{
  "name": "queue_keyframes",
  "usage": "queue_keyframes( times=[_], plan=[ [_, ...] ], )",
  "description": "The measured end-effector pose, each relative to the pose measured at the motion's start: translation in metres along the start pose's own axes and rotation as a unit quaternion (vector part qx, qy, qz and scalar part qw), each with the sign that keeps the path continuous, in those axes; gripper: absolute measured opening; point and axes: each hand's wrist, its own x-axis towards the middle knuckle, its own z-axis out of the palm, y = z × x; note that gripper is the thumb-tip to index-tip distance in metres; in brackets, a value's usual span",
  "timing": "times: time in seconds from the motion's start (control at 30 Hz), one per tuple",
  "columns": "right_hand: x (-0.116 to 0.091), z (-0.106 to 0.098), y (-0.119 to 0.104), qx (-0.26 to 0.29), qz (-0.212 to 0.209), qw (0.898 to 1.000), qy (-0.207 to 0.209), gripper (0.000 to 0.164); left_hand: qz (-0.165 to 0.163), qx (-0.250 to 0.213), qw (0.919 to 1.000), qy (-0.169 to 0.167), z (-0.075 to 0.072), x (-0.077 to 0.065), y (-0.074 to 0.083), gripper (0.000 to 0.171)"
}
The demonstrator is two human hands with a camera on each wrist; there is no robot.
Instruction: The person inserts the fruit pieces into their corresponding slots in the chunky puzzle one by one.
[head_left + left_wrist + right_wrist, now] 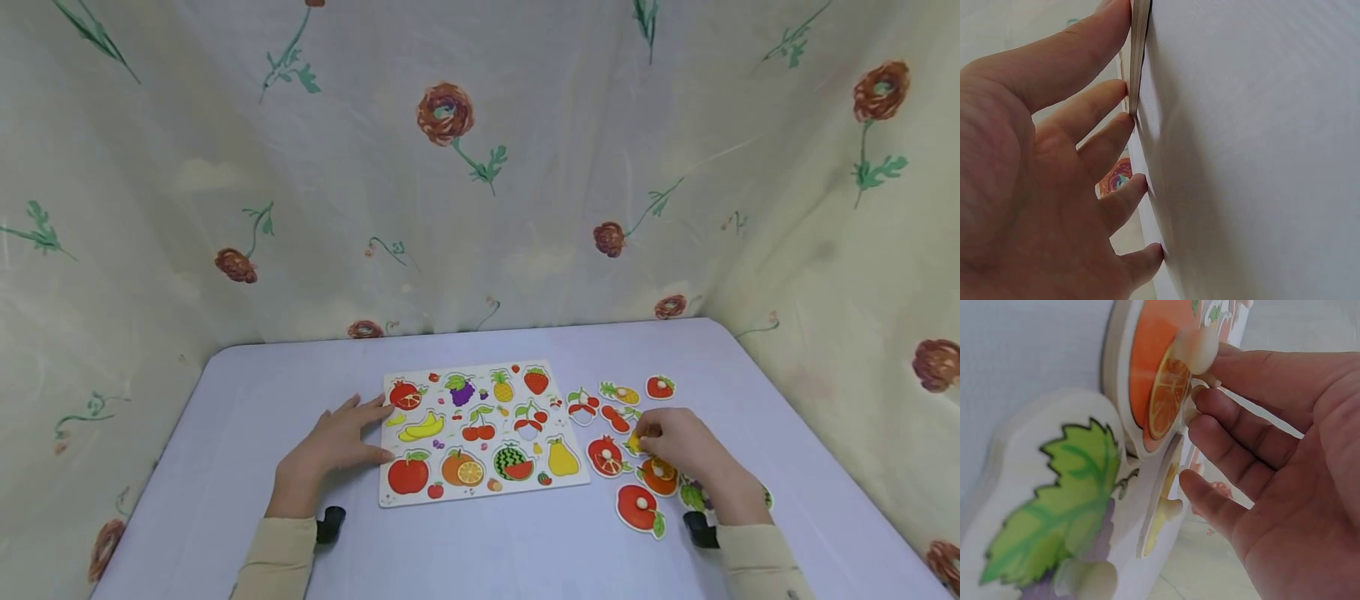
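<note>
A fruit puzzle board [447, 425] lies on the table, printed with pictures of fruit. My left hand [337, 442] spreads its fingers at the board's left edge. In the left wrist view, the thumb and fingertips of the left hand [1079, 156] touch the board's side [1140, 56]. My right hand [684, 442] pinches a yellow fruit puzzle piece [633, 443] among the loose pieces; its kind is partly hidden by the fingers. Up close, the right hand [1260, 437] is just beyond the white knob of the orange piece [1147, 381], which hides part of the grip.
Loose knobbed pieces surround the right hand: an apple [637, 507], a pomegranate [604, 457], cherries [582, 407], a pineapple [620, 393] and a strawberry [660, 387]. A grape piece [1054, 506] lies partly under the right wrist. Flowered cloth [525, 208] hangs behind the table.
</note>
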Motion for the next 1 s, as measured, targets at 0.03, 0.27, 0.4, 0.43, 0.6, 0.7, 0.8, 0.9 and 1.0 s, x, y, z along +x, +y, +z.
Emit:
queue_keyframes(
  times=[0.03,0.27,0.4,0.43,0.6,0.7,0.8,0.9,1.0],
  plan=[
    [-0.0002,-0.0003,-0.0008,-0.001,0.001,1.000,0.000,0.007,0.001,0.001,1.0000,0.000,0.0000,0.0000,-0.0002,0.082],
    [-0.0004,-0.0046,-0.0035,-0.013,0.000,1.000,-0.002,0.010,-0.005,-0.002,1.0000,0.001,0.0015,0.0007,-0.0006,0.083],
    [0.0000,-0.0058,-0.0031,-0.027,-0.002,1.000,-0.001,0.010,-0.007,-0.004,1.0000,0.003,0.0018,0.0009,0.0002,0.084],
    [-0.0004,-0.0062,-0.0029,-0.028,-0.001,1.000,-0.002,0.011,-0.007,-0.003,1.0000,0.003,0.0018,0.0009,0.0002,0.084],
    [-0.0025,-0.0068,-0.0016,-0.028,-0.004,1.000,-0.002,0.012,-0.005,0.003,1.0000,0.003,0.0014,0.0009,0.0006,0.084],
    [-0.0027,-0.0062,-0.0013,-0.025,-0.009,1.000,0.003,0.012,-0.004,0.004,1.0000,0.004,0.0015,0.0011,0.0002,0.084],
    [-0.0025,-0.0055,-0.0015,-0.024,-0.010,1.000,0.007,0.013,-0.004,0.004,1.0000,0.003,0.0018,0.0011,-0.0003,0.084],
    [-0.0020,-0.0052,-0.0016,-0.027,-0.013,1.000,0.010,0.014,-0.005,0.000,1.0000,0.002,0.0019,0.0008,-0.0005,0.084],
    [-0.0015,-0.0051,-0.0019,-0.030,-0.011,0.999,0.012,0.014,-0.004,-0.001,1.0000,0.002,0.0030,0.0019,-0.0017,0.085]
  ],
)
